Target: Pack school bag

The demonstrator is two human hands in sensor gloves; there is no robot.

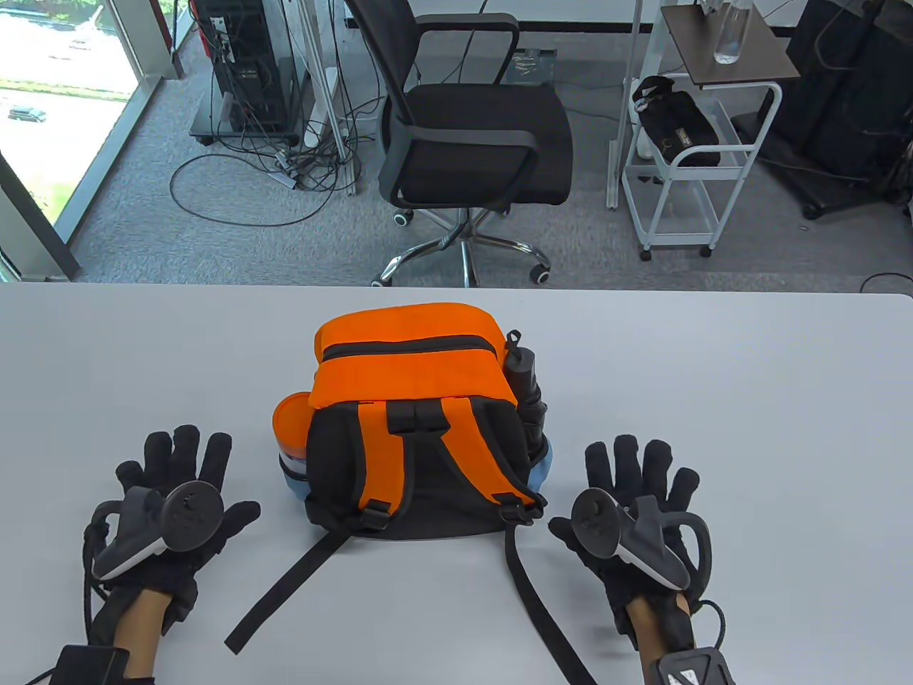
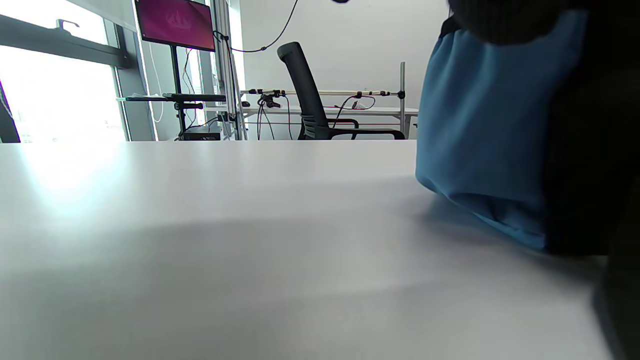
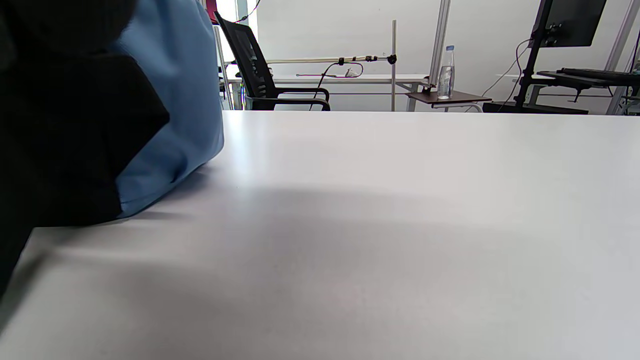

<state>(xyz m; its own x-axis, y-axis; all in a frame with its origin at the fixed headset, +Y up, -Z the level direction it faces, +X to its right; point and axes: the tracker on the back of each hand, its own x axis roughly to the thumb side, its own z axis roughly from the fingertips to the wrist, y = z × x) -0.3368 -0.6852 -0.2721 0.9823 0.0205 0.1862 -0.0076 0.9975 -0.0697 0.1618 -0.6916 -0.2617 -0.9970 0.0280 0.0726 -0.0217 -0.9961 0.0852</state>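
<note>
An orange and black school bag [image 1: 414,421] lies on the white table [image 1: 713,399], straps up, its zip closed. A dark bottle [image 1: 524,389] sits in its right side pocket. Its blue underside shows in the left wrist view [image 2: 480,140] and in the right wrist view [image 3: 175,100]. My left hand [image 1: 178,478] rests flat on the table to the left of the bag, fingers spread, holding nothing. My right hand [image 1: 638,485] rests flat to the right of the bag, fingers spread, holding nothing. Neither hand touches the bag.
Two black straps [image 1: 285,585] trail from the bag toward the table's near edge. Beyond the far edge stand an office chair [image 1: 471,143] and a white cart [image 1: 692,143].
</note>
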